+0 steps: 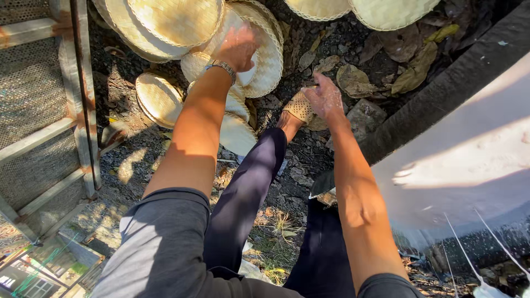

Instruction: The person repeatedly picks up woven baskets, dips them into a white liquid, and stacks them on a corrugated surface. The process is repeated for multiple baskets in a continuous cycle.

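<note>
Dry brown leaves [411, 66] littered the dark ground, a grey stone [367, 117] lay there, and a rusty mesh rack [38, 110] stood alongside.

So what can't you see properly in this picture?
- Head view: the left hand rests on a woven tray; its fingers blur, so its grip is unclear.
- The top edge cuts off the round trays.
- The left arm hides part of the small trays.
- The right foot's sandal sits partly behind the right hand.

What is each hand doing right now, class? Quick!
Left hand: open, flat on a woven tray.
Right hand: open, holding nothing, above the ground.
</note>
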